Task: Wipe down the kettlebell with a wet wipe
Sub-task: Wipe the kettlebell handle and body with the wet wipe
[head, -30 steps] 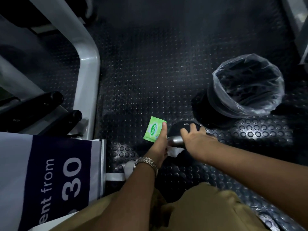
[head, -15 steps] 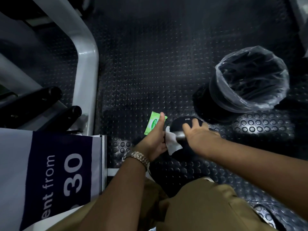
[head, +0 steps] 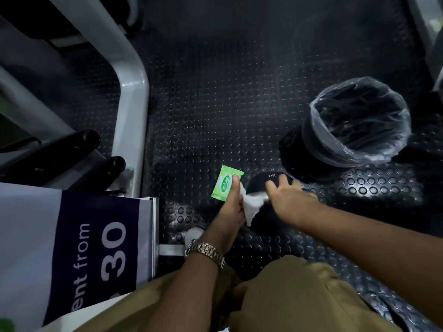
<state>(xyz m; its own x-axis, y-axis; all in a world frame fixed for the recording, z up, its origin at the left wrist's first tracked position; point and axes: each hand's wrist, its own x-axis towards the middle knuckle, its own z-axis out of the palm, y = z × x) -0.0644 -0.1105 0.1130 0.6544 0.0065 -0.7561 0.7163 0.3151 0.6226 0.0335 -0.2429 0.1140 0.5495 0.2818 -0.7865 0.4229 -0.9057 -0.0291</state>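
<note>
The kettlebell (head: 260, 181), likely heavy and rigid, needs only bracing under the flat, spread-fingered right hand (head: 290, 197), while the left hand (head: 230, 208) pinches the limp wet wipe (head: 251, 206) against its handle (head: 259, 193).

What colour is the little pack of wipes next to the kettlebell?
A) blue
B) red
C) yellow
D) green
D: the Sanicare wipe pack is bright green. It lies beside the kettlebell, partly behind the thumb of the left hand, which holds the wet wipe.
</note>
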